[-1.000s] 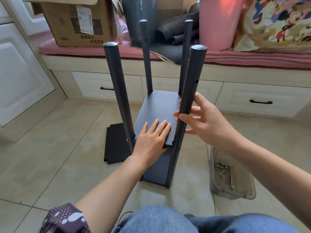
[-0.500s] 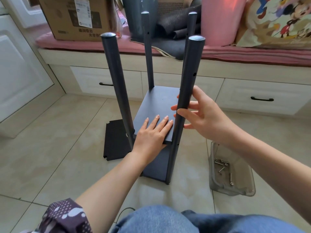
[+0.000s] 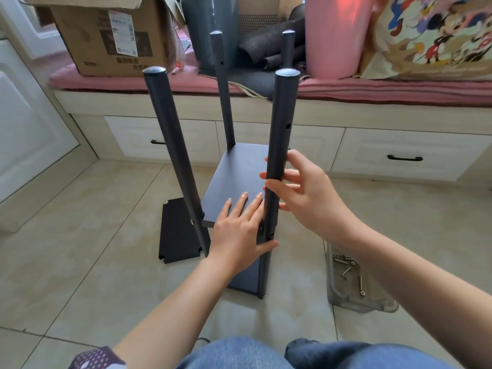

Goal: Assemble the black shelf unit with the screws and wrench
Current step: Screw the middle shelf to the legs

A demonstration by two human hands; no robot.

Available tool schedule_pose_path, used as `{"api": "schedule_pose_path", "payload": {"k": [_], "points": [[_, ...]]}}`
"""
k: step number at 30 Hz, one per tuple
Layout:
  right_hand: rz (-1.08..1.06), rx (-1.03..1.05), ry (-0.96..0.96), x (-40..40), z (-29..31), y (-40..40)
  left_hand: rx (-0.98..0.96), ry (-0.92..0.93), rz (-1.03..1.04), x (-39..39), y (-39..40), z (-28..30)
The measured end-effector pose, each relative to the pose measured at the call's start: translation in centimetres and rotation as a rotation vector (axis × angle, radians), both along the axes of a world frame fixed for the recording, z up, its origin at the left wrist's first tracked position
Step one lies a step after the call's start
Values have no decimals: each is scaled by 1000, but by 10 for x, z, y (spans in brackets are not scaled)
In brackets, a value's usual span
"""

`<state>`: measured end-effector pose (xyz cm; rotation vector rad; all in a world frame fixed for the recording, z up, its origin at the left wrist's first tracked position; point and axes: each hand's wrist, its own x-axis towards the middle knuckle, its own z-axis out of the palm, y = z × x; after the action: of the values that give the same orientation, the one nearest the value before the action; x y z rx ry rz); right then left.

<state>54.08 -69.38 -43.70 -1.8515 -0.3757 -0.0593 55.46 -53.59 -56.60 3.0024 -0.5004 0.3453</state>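
On shelf, left hand flat

- The shelf unit is black and stands upright on the tiled floor. It has four round posts with flat caps on top, and small holes show in the sides of the posts.
- One flat board sits between the posts at middle height, and a second board is lower, close to the floor.
- A loose black panel lies flat on the floor, just left of the unit.
- Several silver screws lie scattered in a clear plastic tray, right of the unit.
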Motion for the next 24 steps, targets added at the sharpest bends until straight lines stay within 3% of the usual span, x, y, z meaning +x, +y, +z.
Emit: {"api": "schedule_pose_path", "payload": {"k": [9, 18, 24], "points": [[-36, 1, 46, 10, -33, -33, -26, -26, 16, 0, -3, 1], [-300, -436, 311, 30, -157, -164, -54, -33, 65, 2, -17, 6], [-253, -699, 521, 41, -252, -201, -59, -101, 59, 2, -20, 2]]}}
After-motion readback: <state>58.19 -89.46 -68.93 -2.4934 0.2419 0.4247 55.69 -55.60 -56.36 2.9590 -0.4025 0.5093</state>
